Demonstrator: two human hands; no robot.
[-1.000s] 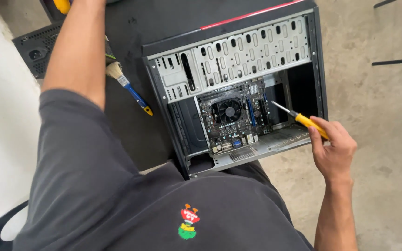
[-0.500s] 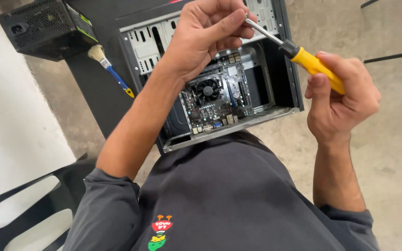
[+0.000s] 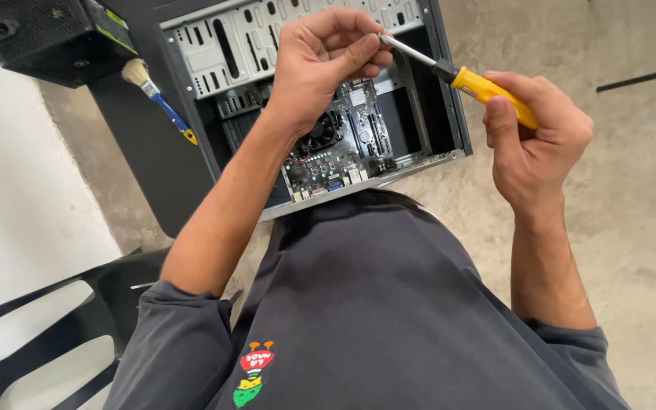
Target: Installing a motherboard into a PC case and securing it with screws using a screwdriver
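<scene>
Now, head view:
R hand (image 3: pixel 534 135): fist wrapped round yellow screwdriver (image 3: pixel 461 76) handle.
L hand (image 3: pixel 326 62): fingertips pinch screwdriver's tip.
Screwdriver: held above open PC case (image 3: pixel 449 91).
Nearby: brush (image 3: pixel 158 100), black PSU (image 3: pixel 47 38).

Yellow-handled screwdriver (image 3: pixel 465 76) held level above the open computer case (image 3: pixel 434 91).

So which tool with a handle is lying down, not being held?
The brush, lying on the dark panel beside the case. The screwdriver is in both hands.
</scene>
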